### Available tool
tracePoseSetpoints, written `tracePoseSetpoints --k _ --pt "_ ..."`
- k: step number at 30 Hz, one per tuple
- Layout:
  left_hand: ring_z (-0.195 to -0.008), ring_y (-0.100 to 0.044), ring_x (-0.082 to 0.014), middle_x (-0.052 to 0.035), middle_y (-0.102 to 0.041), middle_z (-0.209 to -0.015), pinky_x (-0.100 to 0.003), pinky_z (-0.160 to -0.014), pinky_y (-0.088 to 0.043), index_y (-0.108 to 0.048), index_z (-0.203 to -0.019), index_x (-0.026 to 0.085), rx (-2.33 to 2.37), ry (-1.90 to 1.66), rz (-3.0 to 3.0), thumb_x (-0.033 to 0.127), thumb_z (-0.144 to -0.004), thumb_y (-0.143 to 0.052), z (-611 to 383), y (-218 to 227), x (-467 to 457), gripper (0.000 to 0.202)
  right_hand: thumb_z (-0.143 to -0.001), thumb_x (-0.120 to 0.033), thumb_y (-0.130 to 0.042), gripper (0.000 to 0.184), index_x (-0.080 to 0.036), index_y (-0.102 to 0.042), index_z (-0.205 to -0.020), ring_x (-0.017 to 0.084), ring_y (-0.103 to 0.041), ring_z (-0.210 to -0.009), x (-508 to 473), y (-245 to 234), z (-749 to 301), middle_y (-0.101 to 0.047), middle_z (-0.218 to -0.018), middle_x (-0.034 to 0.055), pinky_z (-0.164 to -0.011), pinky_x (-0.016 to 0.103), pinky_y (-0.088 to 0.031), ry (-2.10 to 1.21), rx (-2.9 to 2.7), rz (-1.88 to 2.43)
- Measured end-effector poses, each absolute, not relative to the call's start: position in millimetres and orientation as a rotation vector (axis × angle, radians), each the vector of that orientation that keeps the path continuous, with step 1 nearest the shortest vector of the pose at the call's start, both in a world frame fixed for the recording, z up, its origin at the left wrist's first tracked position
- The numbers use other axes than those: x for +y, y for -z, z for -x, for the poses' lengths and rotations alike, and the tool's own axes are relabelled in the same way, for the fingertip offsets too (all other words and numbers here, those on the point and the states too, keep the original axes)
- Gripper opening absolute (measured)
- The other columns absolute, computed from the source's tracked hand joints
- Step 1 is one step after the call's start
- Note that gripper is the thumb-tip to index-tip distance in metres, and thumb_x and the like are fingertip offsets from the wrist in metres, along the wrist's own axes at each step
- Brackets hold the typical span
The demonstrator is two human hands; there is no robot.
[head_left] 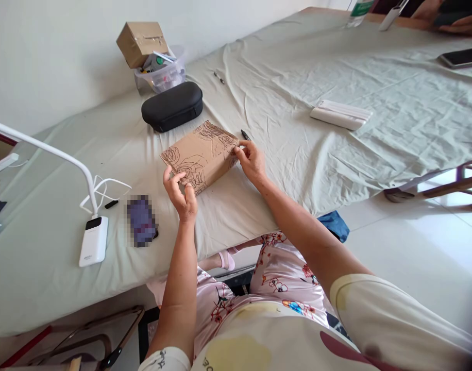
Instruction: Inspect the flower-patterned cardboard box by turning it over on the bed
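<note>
A flat brown cardboard box (207, 153) with dark scribbled swirls drawn at its corners rests on the cloth-covered table in front of me. My left hand (182, 193) grips its near left corner, with fingers curled along the edge. At the right corner, my right hand (251, 159) pinches the box between thumb and fingers. Just beyond the right hand lies a black pen (245, 135). Behind the box sits a black zipped case (172, 106).
A clear plastic basket (162, 77) holds assorted things under another cardboard box (141, 44). A white power bank (94, 241) with a lamp neck and a blurred phone (142, 220) lie left. Rightward are a white oblong device (341, 114), a dark phone (463, 57) and a bottle (359, 13).
</note>
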State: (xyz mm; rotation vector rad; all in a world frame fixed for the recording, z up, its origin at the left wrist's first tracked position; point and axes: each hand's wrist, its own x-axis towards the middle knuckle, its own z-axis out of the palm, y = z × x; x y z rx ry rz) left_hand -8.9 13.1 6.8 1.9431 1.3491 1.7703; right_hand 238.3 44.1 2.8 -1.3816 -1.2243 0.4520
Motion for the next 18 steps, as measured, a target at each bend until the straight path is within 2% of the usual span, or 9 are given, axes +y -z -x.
tracePoseSetpoints --k 3,5,8,10,12,14,16,18 --pt "-0.158 -0.037 -0.0272 -0.0161 -0.038 -0.166 -0.041 -0.117 -0.05 -0.048 -0.138 0.023 1.336 -1.742 -1.827 0.014 -0.08 -0.053 7.5 -5.7 15.8 0.06 -0.098 -0.047 -0.061 0.034 -0.019 -0.071 -0.114 0.017 -0.057 -0.068 45.3 -2.5 -238.9 -0.063 -0.073 -0.0002 -0.069 0.032 -0.044 -0.469 -1.294 1.484" --pt "-0.161 -0.034 -0.0267 -0.0162 -0.032 -0.17 -0.04 -0.121 -0.048 -0.03 -0.157 0.024 1.351 -1.685 -1.818 0.011 -0.075 -0.055 6.6 -4.0 18.4 0.087 -0.095 -0.041 -0.065 0.031 -0.02 -0.071 -0.117 0.018 -0.059 -0.07 46.4 -1.1 -239.4 -0.067 -0.077 0.0009 -0.071 0.032 -0.045 -0.476 -1.349 1.532" --pt "-0.164 -0.03 -0.0278 -0.0187 -0.024 -0.174 -0.042 -0.13 -0.039 -0.014 -0.165 0.021 1.434 -1.661 -1.901 0.009 -0.071 -0.056 6.5 1.1 23.6 0.104 -0.092 -0.035 -0.069 0.031 -0.023 -0.072 -0.12 0.021 -0.062 -0.075 47.8 2.4 -241.1 -0.072 -0.086 0.0036 -0.076 0.035 -0.05 -0.448 -1.432 1.567" --pt "-0.16 -0.038 -0.028 -0.0218 -0.022 -0.174 -0.042 -0.125 -0.045 -0.008 -0.167 0.02 1.509 -1.651 -1.886 0.011 -0.074 -0.057 7.6 5.9 27.4 0.105 -0.09 -0.032 -0.071 0.029 -0.023 -0.073 -0.117 0.023 -0.064 -0.081 48.1 5.1 -242.6 -0.073 -0.093 0.0064 -0.081 0.038 -0.053 -0.393 -1.476 1.599" --pt "-0.148 -0.054 -0.0264 -0.0251 -0.034 -0.168 -0.039 -0.113 -0.055 -0.003 -0.167 0.02 1.598 -1.597 -1.788 0.015 -0.079 -0.057 9.4 10.4 30.5 0.102 -0.089 -0.03 -0.072 0.022 -0.022 -0.075 -0.109 0.025 -0.065 -0.088 47.5 7.8 -243.8 -0.073 -0.099 0.0092 -0.085 0.042 -0.055 -0.337 -1.514 1.627" --pt "-0.137 -0.063 -0.0277 -0.0247 -0.051 -0.155 -0.042 -0.112 -0.056 -0.017 -0.163 0.019 1.725 -1.496 -1.723 0.022 -0.083 -0.061 11.4 13.2 32.1 0.091 -0.088 -0.03 -0.073 0.017 -0.022 -0.076 -0.103 0.027 -0.065 -0.094 46.5 10.5 -244.6 -0.072 -0.101 0.011 -0.091 0.045 -0.056 -0.295 -1.545 1.641" --pt "-0.14 -0.06 -0.0341 -0.0235 -0.062 -0.143 -0.053 -0.121 -0.047 -0.042 -0.15 0.017 1.881 -1.352 -1.761 0.031 -0.081 -0.071 13.1 14.0 31.9 0.076 -0.087 -0.029 -0.073 0.016 -0.021 -0.075 -0.101 0.029 -0.064 -0.097 45.6 13.1 -244.8 -0.071 -0.101 0.0118 -0.095 0.048 -0.056 -0.27 -1.561 1.648" --pt "-0.145 -0.053 -0.0418 -0.0244 -0.065 -0.137 -0.065 -0.124 -0.038 -0.058 -0.132 0.015 2.016 -1.195 -1.835 0.036 -0.075 -0.08 14.3 13.1 30.7 0.064 -0.086 -0.028 -0.073 0.016 -0.021 -0.074 -0.1 0.03 -0.064 -0.098 45.7 15.3 -244.7 -0.07 -0.101 0.0122 -0.096 0.049 -0.056 -0.269 -1.558 1.649"
